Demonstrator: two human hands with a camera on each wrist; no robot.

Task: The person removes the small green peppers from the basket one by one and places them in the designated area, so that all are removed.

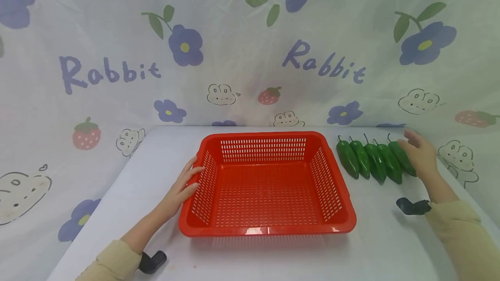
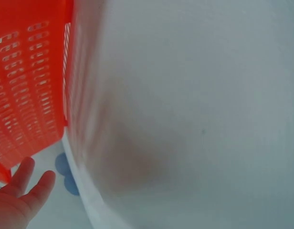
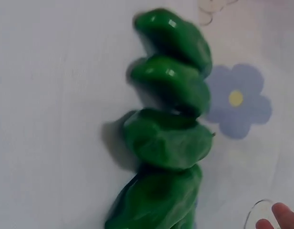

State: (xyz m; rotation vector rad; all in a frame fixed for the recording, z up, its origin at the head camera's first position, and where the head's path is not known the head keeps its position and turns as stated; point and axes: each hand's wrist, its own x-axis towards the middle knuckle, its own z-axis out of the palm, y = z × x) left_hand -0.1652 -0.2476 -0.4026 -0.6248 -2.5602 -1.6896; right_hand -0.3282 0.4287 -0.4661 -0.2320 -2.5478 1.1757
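Note:
A red plastic basket (image 1: 265,230) with slotted walls stands on the table, nothing lying in it. At its left side is my left hand (image 1: 183,185), fingers extended and spread against the rim; in the left wrist view two fingertips (image 2: 39,191) show near the basket wall (image 2: 30,81). Several glossy green chili peppers (image 1: 376,161) lie side by side in a row right of the basket, stems toward the back. My right hand (image 1: 422,155) is by the rightmost pepper (image 1: 402,157), fingers loosely extended; whether it touches the pepper is hidden. The right wrist view shows the peppers (image 3: 168,138) close up.
A white cloth covers the table (image 1: 273,259). Behind it hangs a curtain (image 1: 242,55) printed with flowers, rabbits and strawberries. Each wrist wears a dark device, one by the left sleeve (image 1: 117,259) and one by the right sleeve (image 1: 453,220).

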